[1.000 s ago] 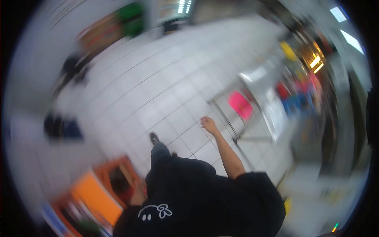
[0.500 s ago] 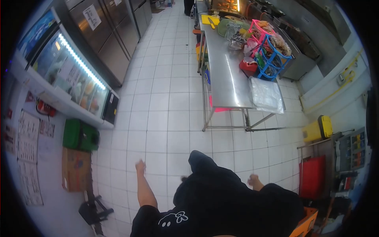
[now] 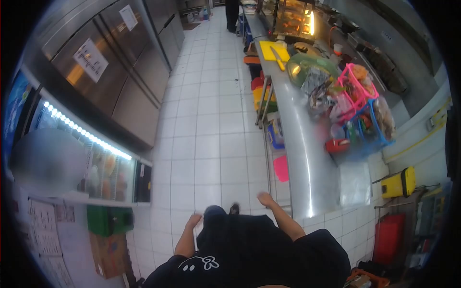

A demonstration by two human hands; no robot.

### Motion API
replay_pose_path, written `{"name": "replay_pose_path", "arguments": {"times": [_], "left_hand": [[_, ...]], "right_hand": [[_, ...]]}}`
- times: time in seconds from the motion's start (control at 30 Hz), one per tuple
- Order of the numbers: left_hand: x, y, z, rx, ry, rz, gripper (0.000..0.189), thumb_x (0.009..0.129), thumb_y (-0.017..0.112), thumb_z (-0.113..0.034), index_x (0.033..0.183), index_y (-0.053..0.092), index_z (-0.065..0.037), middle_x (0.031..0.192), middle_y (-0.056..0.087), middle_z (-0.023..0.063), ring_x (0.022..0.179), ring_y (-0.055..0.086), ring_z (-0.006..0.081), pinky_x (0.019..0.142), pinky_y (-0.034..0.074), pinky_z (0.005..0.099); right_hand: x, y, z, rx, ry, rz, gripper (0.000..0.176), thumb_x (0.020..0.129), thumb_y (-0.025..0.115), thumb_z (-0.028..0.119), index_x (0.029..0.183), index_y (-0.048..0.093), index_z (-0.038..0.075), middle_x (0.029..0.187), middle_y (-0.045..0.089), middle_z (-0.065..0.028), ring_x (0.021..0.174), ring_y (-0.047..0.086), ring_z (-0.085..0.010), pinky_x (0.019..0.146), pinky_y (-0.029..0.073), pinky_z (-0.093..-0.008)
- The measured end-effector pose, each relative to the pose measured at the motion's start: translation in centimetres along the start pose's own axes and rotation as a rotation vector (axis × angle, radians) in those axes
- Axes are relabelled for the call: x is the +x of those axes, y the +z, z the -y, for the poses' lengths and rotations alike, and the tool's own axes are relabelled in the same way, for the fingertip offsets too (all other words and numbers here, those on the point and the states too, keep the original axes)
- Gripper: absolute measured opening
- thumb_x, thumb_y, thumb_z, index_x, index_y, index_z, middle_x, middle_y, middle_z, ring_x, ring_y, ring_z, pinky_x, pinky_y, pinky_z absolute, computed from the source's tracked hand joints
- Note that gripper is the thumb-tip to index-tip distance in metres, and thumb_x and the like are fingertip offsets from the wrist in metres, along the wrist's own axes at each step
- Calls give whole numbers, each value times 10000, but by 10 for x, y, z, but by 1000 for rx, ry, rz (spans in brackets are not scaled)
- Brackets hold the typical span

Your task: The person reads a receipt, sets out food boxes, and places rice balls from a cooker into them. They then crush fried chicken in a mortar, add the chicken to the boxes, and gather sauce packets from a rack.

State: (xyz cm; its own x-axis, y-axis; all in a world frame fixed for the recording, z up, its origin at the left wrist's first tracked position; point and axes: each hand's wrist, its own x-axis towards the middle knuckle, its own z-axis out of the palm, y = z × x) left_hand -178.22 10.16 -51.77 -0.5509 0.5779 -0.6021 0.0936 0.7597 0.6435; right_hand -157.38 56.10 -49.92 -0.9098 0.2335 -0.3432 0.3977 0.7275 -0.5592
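Observation:
My left hand (image 3: 193, 221) hangs in front of my body on the left, above the white tiled floor (image 3: 208, 171). Its fingers look loosely curled, and nothing shows in them. Further forward, my right hand (image 3: 264, 198) is beside the near end of the steel table (image 3: 298, 158), apart from it. That hand also appears closed, with no object visible. Blue and pink baskets (image 3: 369, 122) of packed goods stand on the table, by a stack of clear plastic bags (image 3: 354, 185). A knife (image 3: 278, 58) lies on a yellow cutting board (image 3: 269, 50).
A lit display fridge (image 3: 113, 175) and tall steel refrigerators (image 3: 122, 91) line the left side. Below them are a green bin (image 3: 108, 219) and a cardboard box (image 3: 109, 254). At right stands a yellow bin (image 3: 399, 183). A person in dark clothes (image 3: 232, 14) stands far ahead.
I have moved forward; the table and fridges are nearer. My right hand has swung forward and inward, while my left hand has drawn back towards my body.

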Motion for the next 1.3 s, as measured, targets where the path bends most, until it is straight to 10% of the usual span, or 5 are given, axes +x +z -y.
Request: {"name": "replay_pose_path", "arguments": {"times": [0.33, 0.4, 0.47, 0.73, 1.3], "left_hand": [[111, -247, -56, 619, 230, 133, 233, 786, 611, -262, 898, 662, -64, 980, 697, 155, 949, 662, 304, 772, 520, 441], [234, -307, -103, -764, -755, -126, 284, 850, 483, -241, 1004, 599, -32, 853, 679, 102, 696, 656, 221, 582, 507, 405], [399, -367, -144, -552, -789, -190, 180, 848, 534, -199, 923, 603, -51, 820, 625, 112, 646, 596, 245, 566, 482, 385], [849, -529, -566, -387, 315, -97, 216, 919, 547, -273, 1004, 608, -84, 838, 646, 40, 635, 562, 127, 482, 432, 286], [1117, -717, -1361, -720, 1271, 323, 320, 1002, 484, -271, 1270, 476, -98, 1285, 582, 54, 1146, 527, 144, 933, 425, 341]], "right_hand": [[346, -312, 82, 766, 1, -431, 213, 973, 508, 166, 1058, 628, 12, 845, 665, -67, 727, 628, -118, 599, 491, -261], [399, -293, 20, 643, 149, -360, 230, 959, 537, 199, 1040, 645, 13, 812, 674, -78, 678, 639, -134, 550, 496, -263], [417, -324, 29, 827, 437, -251, 266, 926, 585, 249, 1052, 653, 25, 832, 683, -78, 678, 658, -164, 512, 500, -296], [587, -504, -5, 1271, 373, -563, 292, 939, 561, 178, 1203, 586, 58, 998, 684, -69, 825, 672, -169, 636, 518, -286], [984, -1245, 83, -271, -250, -1414, 273, 880, 557, 61, 1149, 604, 47, 1168, 603, -123, 1055, 593, -287, 858, 459, -342]]}}
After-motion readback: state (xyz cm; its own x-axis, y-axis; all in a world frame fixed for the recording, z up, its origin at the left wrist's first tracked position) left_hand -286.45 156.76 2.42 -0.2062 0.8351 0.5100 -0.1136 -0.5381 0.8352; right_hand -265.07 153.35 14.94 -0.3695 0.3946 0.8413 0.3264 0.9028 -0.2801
